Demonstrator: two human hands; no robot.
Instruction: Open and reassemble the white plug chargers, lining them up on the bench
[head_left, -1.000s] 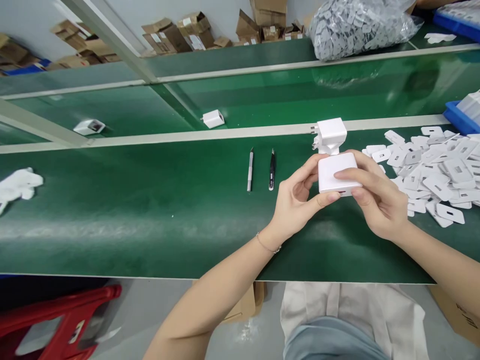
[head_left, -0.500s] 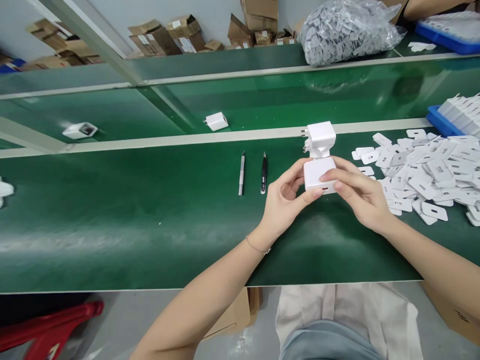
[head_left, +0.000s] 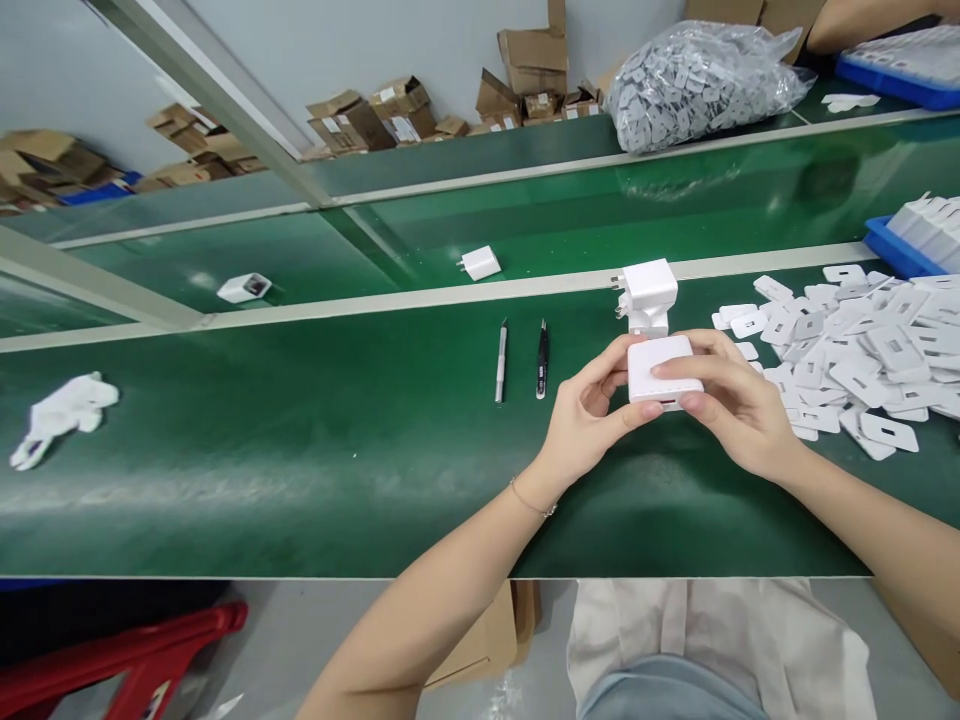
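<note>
Both hands hold one white charger housing [head_left: 658,362] over the green bench. My left hand [head_left: 592,410] grips its left side, thumb along the lower front edge. From the right, my right hand [head_left: 731,400] has fingers on its top and thumb at the front, near a small dark slot. Just behind it, white plug chargers [head_left: 649,284] sit in a stack with pins pointing left. Left of my hands lie black tweezers [head_left: 542,358] and a silver craft knife [head_left: 501,362]. A pile of flat white plates with slots [head_left: 862,350] spreads beside my right hand.
Two loose chargers [head_left: 481,262] lie farther back to the left. White gloves [head_left: 67,415] rest at the bench's far left. A blue tray [head_left: 896,250] holds white parts behind the pile. On the shelf are a bag of small parts [head_left: 701,85], cartons and another person's arm [head_left: 862,22].
The view has swung left, so everything sits farther right and the gloves show fully. Both hands keep the same hold on the charger housing.
</note>
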